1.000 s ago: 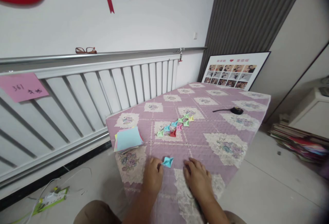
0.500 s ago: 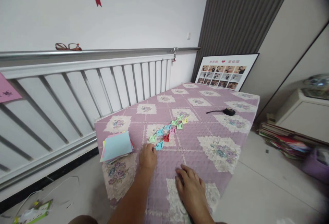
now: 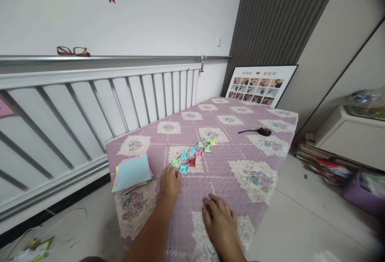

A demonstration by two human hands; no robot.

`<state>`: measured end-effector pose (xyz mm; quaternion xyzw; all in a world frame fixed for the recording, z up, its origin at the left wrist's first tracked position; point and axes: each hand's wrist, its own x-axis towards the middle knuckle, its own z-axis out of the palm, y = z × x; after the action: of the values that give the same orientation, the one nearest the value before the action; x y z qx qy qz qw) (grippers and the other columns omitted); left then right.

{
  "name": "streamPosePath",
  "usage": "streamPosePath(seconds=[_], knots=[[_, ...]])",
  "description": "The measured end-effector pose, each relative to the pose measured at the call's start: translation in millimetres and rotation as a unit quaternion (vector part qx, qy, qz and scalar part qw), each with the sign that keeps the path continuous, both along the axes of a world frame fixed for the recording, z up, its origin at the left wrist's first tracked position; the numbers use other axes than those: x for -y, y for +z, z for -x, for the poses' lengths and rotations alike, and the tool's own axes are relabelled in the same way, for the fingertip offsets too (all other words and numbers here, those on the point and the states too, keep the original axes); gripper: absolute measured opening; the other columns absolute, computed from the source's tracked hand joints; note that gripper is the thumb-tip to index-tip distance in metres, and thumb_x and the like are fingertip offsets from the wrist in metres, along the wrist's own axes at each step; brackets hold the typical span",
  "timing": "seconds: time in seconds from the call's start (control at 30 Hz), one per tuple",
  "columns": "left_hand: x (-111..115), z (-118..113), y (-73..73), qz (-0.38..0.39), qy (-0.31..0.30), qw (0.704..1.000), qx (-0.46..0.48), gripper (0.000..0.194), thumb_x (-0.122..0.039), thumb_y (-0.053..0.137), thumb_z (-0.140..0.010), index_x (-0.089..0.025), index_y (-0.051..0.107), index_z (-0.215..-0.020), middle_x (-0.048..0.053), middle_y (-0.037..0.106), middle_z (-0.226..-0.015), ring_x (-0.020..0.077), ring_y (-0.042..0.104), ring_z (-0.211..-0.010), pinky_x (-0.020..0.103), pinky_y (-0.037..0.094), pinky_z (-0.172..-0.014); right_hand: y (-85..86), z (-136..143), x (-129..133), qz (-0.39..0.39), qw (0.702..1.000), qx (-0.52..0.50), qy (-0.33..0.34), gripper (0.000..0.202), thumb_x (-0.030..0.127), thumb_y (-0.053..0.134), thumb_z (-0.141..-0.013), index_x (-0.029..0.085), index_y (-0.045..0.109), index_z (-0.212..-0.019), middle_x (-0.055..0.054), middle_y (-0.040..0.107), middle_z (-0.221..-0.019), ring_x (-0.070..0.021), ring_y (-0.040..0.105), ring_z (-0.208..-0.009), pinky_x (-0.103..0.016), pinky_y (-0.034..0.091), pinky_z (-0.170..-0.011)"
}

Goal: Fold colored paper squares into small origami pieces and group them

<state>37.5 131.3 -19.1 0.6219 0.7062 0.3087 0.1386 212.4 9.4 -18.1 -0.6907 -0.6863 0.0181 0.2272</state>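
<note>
Resting loosely open on the desk, your right hand perhaps leaves room for your left hand, curled beside the nearest blue paper fold. Whether it pinches, I can't tell.

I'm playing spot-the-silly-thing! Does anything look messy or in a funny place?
Yes! The glasses perch on the pipe above the radiator, a funny place for them. The paper stack is crooked too, with coloured edges poking out. I see no spill.
</note>
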Motion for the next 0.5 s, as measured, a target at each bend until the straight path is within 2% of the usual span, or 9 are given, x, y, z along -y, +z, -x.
streamPosePath(seconds=[0.17,0.27,0.4,0.5], knots=[[4,2,-0.7,-0.017,0.002,1.0,0.014,0.02,-0.014,0.051,-0.082,-0.018,0.06,-0.1,0.006,0.063,-0.099,0.018,0.057,-0.098,0.027,0.039,-0.087,-0.5,-1,0,-0.002,1.0,0.0,-0.001,0.024,0.03,0.047,-0.085,0.03,0.065,-0.102,-0.004,0.061,-0.119,-0.0232,0.054,-0.111,-0.041,0.039,-0.088],[15,3,3.7,-0.026,-0.012,0.999,0.016,0.022,-0.011,0.049,-0.081,-0.017,0.06,-0.099,0.007,0.063,-0.099,0.0186,0.056,-0.099,0.029,0.04,-0.089,-1.3,-2,0,-0.004,1.0,0.004,-0.004,0.024,0.03,0.048,-0.084,0.03,0.065,-0.102,-0.004,0.062,-0.119,-0.0237,0.055,-0.11,-0.041,0.04,-0.088],[50,7,7.0,-0.036,-0.053,0.998,0.008,0.025,-0.01,0.05,-0.077,-0.019,0.061,-0.096,0.005,0.063,-0.1,0.0191,0.056,-0.1,0.031,0.041,-0.092,-2.5,-3,-1,-0.012,1.0,0.005,0.0,0.026,0.031,0.047,-0.085,0.03,0.065,-0.104,-0.004,0.061,-0.12,-0.0236,0.055,-0.111,-0.041,0.04,-0.088],[87,19,-2.9,-0.037,-0.118,0.992,-0.027,0.032,-0.009,0.049,-0.074,-0.02,0.062,-0.102,0.007,0.062,-0.11,0.0208,0.054,-0.108,0.036,0.04,-0.098,-3.1,-4,0,-0.015,1.0,0.005,0.0,0.026,0.031,0.046,-0.086,0.03,0.065,-0.104,-0.004,0.061,-0.121,-0.0236,0.055,-0.111,-0.041,0.04,-0.088]])
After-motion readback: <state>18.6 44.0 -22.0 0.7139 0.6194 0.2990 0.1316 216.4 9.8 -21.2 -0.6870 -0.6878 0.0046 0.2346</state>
